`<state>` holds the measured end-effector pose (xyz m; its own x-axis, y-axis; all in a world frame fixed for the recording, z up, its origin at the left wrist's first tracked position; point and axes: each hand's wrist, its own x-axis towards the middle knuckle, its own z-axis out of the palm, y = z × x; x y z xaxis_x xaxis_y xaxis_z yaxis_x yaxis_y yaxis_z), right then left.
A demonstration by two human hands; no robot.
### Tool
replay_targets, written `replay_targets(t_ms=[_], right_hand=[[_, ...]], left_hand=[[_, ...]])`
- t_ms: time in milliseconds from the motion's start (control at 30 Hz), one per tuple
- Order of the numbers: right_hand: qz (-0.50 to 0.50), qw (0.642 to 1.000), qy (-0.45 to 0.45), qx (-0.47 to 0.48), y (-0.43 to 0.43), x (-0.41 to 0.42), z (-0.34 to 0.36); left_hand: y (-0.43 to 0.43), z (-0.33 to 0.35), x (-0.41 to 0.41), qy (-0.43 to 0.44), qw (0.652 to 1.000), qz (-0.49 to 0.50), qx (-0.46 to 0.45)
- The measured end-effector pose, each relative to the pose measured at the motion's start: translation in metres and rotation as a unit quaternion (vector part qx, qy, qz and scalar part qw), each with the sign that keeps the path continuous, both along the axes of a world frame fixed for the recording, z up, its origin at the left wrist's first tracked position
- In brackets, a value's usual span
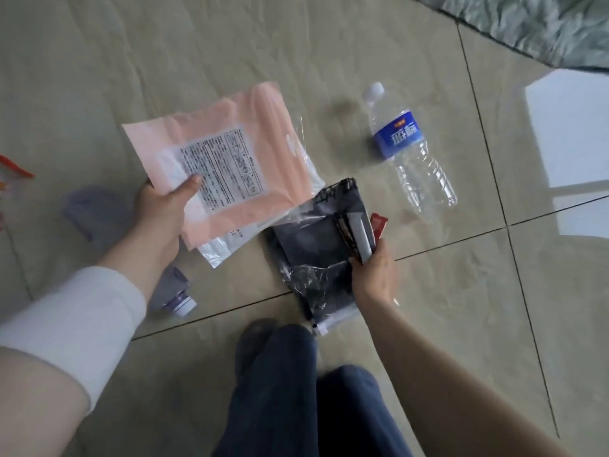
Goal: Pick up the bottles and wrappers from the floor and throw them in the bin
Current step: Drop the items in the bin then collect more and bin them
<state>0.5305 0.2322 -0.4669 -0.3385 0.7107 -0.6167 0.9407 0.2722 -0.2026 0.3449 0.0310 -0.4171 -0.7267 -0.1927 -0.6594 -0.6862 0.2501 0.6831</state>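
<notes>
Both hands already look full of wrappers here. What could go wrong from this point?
The right hand pinches several small wrappers plus a dark plastic bag; one could slip out. With the left hand holding the pink package, neither hand seems free for the water bottle, which may roll if nudged.

Beige tiled floor [428,324] all around, dark grout lines crossing; far right, a rumpled grey-green fabric [540,24]; below it, a white panel [570,133].
</notes>
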Motion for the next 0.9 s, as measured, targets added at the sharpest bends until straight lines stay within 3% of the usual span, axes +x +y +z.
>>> replay_targets(t_ms=[167, 300, 467, 567, 800, 900], right_hand=[[-0.064, 0.995, 0.025, -0.07, 0.024, 0.004, 0.042], [0.03, 0.996, -0.05, -0.065, 0.063, 0.002, 0.105], [0.092, 0.994, -0.053, -0.027, 0.11, -0.021, 0.159], [0.161, 0.986, -0.032, 0.007, 0.128, -0.052, 0.146], [0.165, 0.986, -0.008, -0.02, 0.14, -0.106, 0.046], [0.2, 0.98, 0.006, 0.021, 0.139, -0.102, 0.025]], left_hand=[[0.0, 0.027, 0.009, -0.043, 0.999, 0.031, 0.013], [0.008, 0.075, 0.016, -0.071, 0.997, 0.038, 0.014], [0.019, 0.119, 0.017, -0.072, 0.995, 0.07, 0.006], [0.033, 0.118, 0.005, -0.068, 0.995, 0.074, -0.003], [0.052, 0.046, -0.02, -0.029, 0.99, 0.134, 0.007], [0.055, 0.02, -0.014, -0.03, 0.989, 0.147, 0.013]])
